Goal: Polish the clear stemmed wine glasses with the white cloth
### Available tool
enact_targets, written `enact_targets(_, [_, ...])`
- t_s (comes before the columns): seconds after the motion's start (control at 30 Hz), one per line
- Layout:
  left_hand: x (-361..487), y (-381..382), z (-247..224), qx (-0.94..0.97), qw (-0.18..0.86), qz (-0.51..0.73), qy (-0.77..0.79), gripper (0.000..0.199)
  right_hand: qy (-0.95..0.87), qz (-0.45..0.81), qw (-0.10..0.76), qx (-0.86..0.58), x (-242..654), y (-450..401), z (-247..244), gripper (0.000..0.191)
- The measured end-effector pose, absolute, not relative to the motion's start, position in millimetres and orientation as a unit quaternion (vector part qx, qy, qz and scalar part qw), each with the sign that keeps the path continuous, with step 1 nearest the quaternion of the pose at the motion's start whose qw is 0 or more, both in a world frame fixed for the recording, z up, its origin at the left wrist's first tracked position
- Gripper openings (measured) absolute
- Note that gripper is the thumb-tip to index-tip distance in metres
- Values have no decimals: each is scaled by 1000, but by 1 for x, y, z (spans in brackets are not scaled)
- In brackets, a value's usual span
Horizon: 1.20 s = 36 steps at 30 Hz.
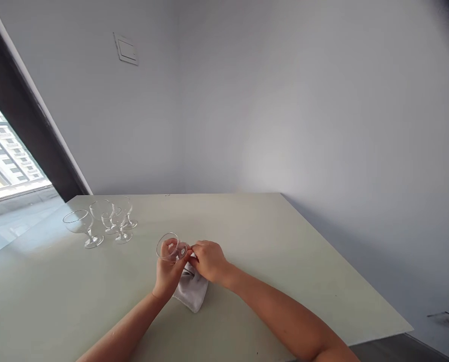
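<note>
A clear stemmed glass [167,245] lies tilted in my left hand [167,274], its bowl toward the left and its foot end toward the right. The fingers of my left hand are wrapped round the bowl. My right hand [209,259] is closed at the stem end, pinching a white cloth [192,293] there. The cloth hangs down below both hands, over the table. My right fingertips and the glass's foot are partly hidden behind the hands and cloth.
Several clear stemmed glasses stand upright in a group at the table's left, one of them a wide goblet [80,223]. The pale table [284,281] meets grey walls behind. A window [9,151] is at far left, and a light switch [126,50] is on the wall.
</note>
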State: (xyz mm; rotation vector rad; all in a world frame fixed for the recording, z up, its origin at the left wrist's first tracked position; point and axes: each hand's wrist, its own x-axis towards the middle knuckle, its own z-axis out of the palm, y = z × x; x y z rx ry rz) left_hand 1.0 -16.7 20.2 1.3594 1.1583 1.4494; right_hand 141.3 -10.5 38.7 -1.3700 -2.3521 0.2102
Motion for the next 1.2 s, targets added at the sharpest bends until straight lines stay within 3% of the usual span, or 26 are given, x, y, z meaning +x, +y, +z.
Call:
enact_targets(0.17, [5, -10, 1, 619, 395, 513, 443, 38, -824, 97, 245, -502, 150, 0, 13, 14])
enact_targets(0.27, [8, -5, -13, 679, 367, 439, 460, 51, -757, 56, 267, -594, 182, 18, 2, 15])
enact_targets(0.4, [10, -1, -21, 760, 303, 305, 488, 32, -626, 16, 262, -735, 256, 48, -7, 26])
enact_targets(0.57, [11, -2, -16, 778, 282, 279, 488, 20, -500, 11, 225, -836, 353, 67, -14, 27])
enact_targets(0.93, [11, -3, -17, 759, 300, 310, 488, 17, -433, 36, 200, -878, 406, 83, -31, 30])
enact_targets(1.2, [-4, 15, -21, 573, 295, 541, 541, 18, -485, 77, 205, -847, 414, 79, -37, 35])
